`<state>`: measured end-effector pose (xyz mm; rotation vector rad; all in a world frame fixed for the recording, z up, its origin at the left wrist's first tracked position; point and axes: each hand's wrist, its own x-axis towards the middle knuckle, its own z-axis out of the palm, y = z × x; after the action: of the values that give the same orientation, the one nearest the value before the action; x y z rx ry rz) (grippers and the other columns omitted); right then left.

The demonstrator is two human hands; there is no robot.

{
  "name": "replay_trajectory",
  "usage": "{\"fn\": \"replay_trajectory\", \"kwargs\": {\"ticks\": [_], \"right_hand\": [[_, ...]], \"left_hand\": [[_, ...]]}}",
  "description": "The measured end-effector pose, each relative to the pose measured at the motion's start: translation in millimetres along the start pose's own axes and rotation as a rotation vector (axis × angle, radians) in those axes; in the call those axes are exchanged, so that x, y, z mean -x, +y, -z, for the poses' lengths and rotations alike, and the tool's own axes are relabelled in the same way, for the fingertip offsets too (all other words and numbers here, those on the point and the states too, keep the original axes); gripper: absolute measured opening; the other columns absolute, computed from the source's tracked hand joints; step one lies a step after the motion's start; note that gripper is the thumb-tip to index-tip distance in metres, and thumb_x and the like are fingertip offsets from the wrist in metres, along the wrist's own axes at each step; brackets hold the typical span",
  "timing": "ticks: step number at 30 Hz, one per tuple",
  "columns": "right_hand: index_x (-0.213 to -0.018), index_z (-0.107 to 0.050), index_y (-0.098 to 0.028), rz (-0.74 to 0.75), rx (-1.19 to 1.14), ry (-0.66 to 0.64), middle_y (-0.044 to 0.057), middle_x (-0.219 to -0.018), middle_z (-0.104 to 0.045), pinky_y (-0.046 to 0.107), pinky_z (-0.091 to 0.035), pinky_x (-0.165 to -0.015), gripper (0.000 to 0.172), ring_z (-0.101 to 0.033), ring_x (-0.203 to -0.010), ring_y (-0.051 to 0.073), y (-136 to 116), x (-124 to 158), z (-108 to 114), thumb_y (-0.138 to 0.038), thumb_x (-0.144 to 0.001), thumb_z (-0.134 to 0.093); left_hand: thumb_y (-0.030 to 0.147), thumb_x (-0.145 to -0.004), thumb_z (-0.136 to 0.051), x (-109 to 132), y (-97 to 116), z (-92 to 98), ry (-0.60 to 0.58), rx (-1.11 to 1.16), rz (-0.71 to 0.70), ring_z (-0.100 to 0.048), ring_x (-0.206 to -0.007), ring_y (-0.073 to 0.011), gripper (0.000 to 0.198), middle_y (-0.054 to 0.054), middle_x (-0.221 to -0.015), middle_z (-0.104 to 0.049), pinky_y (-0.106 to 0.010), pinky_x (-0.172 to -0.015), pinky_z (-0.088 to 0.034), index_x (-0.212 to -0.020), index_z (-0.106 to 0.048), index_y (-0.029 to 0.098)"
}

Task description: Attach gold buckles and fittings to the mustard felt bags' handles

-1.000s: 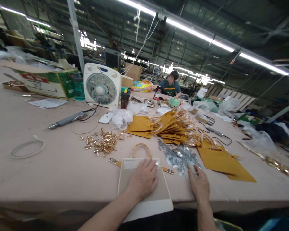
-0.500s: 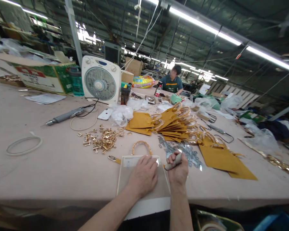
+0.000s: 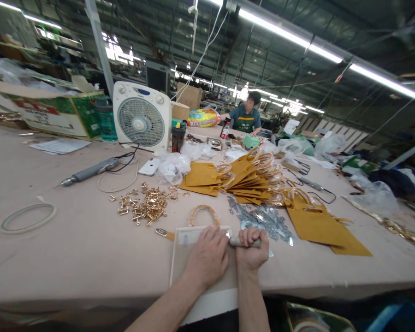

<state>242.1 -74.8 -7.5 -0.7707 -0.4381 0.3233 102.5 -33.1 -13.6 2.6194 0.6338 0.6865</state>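
A pale rectangular bag panel (image 3: 181,263) lies at the table's front edge, with a looped handle (image 3: 204,208) in clear wrap beyond its top and a mustard strap with a metal fitting (image 3: 164,234) at its left corner. My left hand (image 3: 209,256) rests flat on the panel, fingers stretched towards its top edge. Wrapped round a grey cylindrical tool handle (image 3: 242,242) is my right hand (image 3: 254,251); the tool lies sideways, its tip by a small shiny metal piece (image 3: 228,235) near the panel's top right corner. Fingers partly hide what the tip touches.
Gold fittings (image 3: 148,205) are heaped left of the panel, silver metal plates (image 3: 266,219) to the right. Mustard bag pieces (image 3: 245,180) are stacked behind. A grey electric screwdriver (image 3: 90,174), a phone (image 3: 149,167) and a fan (image 3: 141,117) stand left. A person (image 3: 245,117) sits opposite.
My right hand has brought the tool down and left, from a raised tilt to nearly level over the panel's top right corner. My left hand stays flat on the panel.
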Motion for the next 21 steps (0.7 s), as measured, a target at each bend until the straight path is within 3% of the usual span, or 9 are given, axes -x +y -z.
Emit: {"fn": "replay_trajectory", "kwargs": {"ticks": [7, 9, 12, 21], "right_hand": [[-0.063, -0.048, -0.021, 0.115, 0.125, -0.049, -0.005, -0.056, -0.039, 0.027, -0.031, -0.049, 0.041, -0.039, -0.047, 0.011, 5.8, 12.9, -4.0, -0.038, -0.1, -0.049], [-0.063, -0.05, -0.02, 0.148, 0.146, -0.066, -0.004, -0.056, -0.041, 0.027, -0.034, -0.05, 0.041, -0.041, -0.049, 0.012, 6.1, 15.8, -3.4, -0.037, -0.101, -0.048], [-0.065, -0.053, -0.02, 0.177, 0.154, -0.095, -0.004, -0.057, -0.043, 0.027, -0.034, -0.05, 0.041, -0.042, -0.049, 0.012, 7.2, 16.8, -2.8, -0.038, -0.102, -0.047], [-0.066, -0.056, -0.02, 0.183, 0.136, -0.152, -0.004, -0.057, -0.044, 0.026, -0.031, -0.047, 0.038, -0.04, -0.048, 0.012, 16.5, 10.5, -5.9, -0.033, -0.102, -0.048]], "left_hand": [[0.023, -0.091, -0.059, -5.9, -3.0, -0.1, -0.001, 0.01, -0.001, -0.05, -0.137, -0.0312, 0.05, -0.01, -0.144, -0.061, -0.051, -0.118, -0.042, -0.141, -0.052, 0.02], [0.027, -0.092, -0.062, -10.8, -3.8, 0.3, 0.008, -0.022, 0.02, -0.048, -0.14, -0.0344, 0.052, -0.012, -0.151, -0.056, -0.055, -0.117, -0.041, -0.143, -0.052, 0.02], [0.034, -0.09, -0.067, -18.7, -4.3, 1.5, 0.008, -0.072, 0.042, -0.048, -0.138, -0.0394, 0.052, -0.013, -0.155, -0.053, -0.061, -0.116, -0.039, -0.139, -0.057, 0.021], [0.039, -0.09, -0.069, -26.4, -6.9, 3.3, 0.0, -0.063, 0.05, -0.056, -0.121, -0.036, 0.044, -0.012, -0.139, -0.063, -0.058, -0.106, -0.044, -0.131, -0.062, 0.023]]}}
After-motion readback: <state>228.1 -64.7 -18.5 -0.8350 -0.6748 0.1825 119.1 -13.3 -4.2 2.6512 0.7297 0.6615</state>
